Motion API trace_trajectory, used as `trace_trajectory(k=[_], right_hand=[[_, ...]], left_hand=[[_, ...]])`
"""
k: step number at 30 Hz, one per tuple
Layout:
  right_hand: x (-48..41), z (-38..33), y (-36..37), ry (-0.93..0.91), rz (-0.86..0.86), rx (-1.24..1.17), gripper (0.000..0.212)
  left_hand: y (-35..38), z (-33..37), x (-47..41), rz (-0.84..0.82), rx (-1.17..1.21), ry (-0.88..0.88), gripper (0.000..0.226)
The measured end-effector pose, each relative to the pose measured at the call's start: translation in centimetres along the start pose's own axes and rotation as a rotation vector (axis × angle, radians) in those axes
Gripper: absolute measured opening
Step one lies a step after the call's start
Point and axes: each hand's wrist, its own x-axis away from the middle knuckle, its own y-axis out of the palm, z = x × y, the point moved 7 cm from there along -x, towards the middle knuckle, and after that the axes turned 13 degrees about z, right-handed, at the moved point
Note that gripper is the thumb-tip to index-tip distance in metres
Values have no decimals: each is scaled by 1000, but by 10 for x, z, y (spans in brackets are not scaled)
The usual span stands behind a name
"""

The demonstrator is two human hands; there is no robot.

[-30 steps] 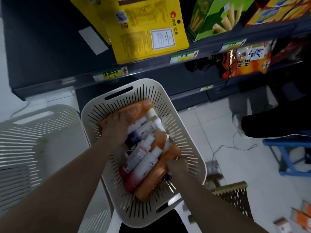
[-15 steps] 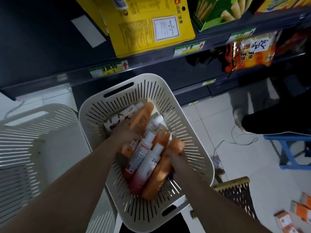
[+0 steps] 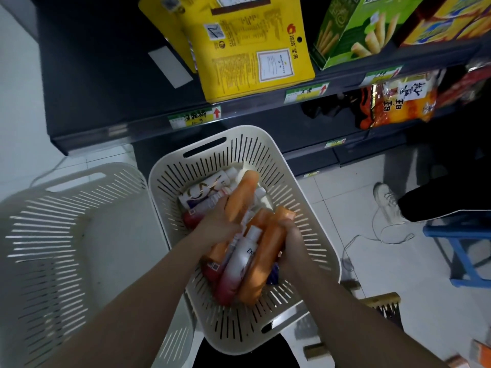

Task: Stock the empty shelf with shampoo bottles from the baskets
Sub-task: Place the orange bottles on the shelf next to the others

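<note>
Left hand [image 3: 216,225] grips upper orange bottle [image 3: 243,193] | right hand [image 3: 291,239] clamps lower orange bottle [image 3: 267,258] | both inside basket [image 3: 313,216], white bottle [image 3: 240,261] between them

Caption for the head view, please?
Left hand and right hand grip orange shampoo bottles inside the white basket before the dark shelf.

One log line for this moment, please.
stage: picking inside slotted basket | left hand: grips far orange bottle | right hand: grips near orange bottle | shelf: no shampoo visible
</note>
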Motion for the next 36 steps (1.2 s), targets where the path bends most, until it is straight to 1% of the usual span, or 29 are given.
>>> trace_trajectory(k=[1, 2, 4, 6, 9, 11, 13, 14, 15, 16, 17, 19, 20, 21, 22, 24, 25, 26, 29, 30, 32, 34, 36], right_hand=[[-4, 0, 1, -25, -8, 17, 31], [-6, 0, 3, -70, -29, 67, 34], [-10, 1, 10, -175, -89, 168, 54], [-23, 9, 9, -228, -87, 235, 64], [-35, 7, 2, -289, -22, 286, 57], [-25, -1, -2, -264, 34, 267, 55], [-20, -6, -5, -203, 45, 134, 42], [-18, -8, -5, -166, 16, 57, 40], [-17, -10, -4, -134, -30, 0, 43], [-17, -13, -3, -111, -79, -32, 46], [-17, -15, -3, -94, -120, -47, 43], [-14, -15, 0, -41, -209, -54, 24], [-13, -14, 2, -7, -241, -68, 21], [-9, -12, 5, 16, -270, -81, 23], [-6, -11, 8, 22, -290, -86, 27], [-1, -12, 13, 3, -322, -104, 37], [3, -14, 15, -4, -327, -96, 41], [8, -17, 18, -13, -335, -75, 46], [22, -31, 30, -38, -394, -19, 59], [29, -38, 34, -48, -418, 0, 59], [49, -53, 45, -77, -500, 24, 49], [66, -66, 53, -136, -558, 50, 41], [87, -73, 62, -210, -602, 114, 53]], left_hand=[[3, 1, 2, 12, -26, 25, 62], [6, 2, 3, 20, -60, 54, 65], [15, 5, 9, 23, -145, 80, 70], [23, 9, 14, 21, -214, 92, 61], [28, 12, 14, 47, -213, 110, 45], [26, 11, 12, 57, -201, 104, 48], [24, 4, 9, 48, -105, 20, 49], [24, 1, 8, 40, 1, -43, 40], [24, -2, 8, 22, 125, -120, 26], [25, -5, 8, -7, 216, -189, 18], [26, -6, 9, -49, 256, -235, 14], [27, -6, 19, -130, 299, -315, 23], [26, -8, 22, -158, 353, -354, 27], [25, -7, 26, -184, 429, -378, 31], [23, -5, 28, -209, 497, -374, 39], [16, 2, 27, -230, 577, -295, 71], [11, 8, 30, -217, 588, -258, 82], [3, 13, 32, -191, 590, -231, 85], [-16, 25, 46, -160, 619, -180, 70], [-23, 30, 54, -143, 625, -149, 67], [-39, 33, 68, -68, 673, -113, 65], [-55, 30, 85, 42, 761, -138, 63], [-68, 29, 106, 128, 882, -151, 49]])
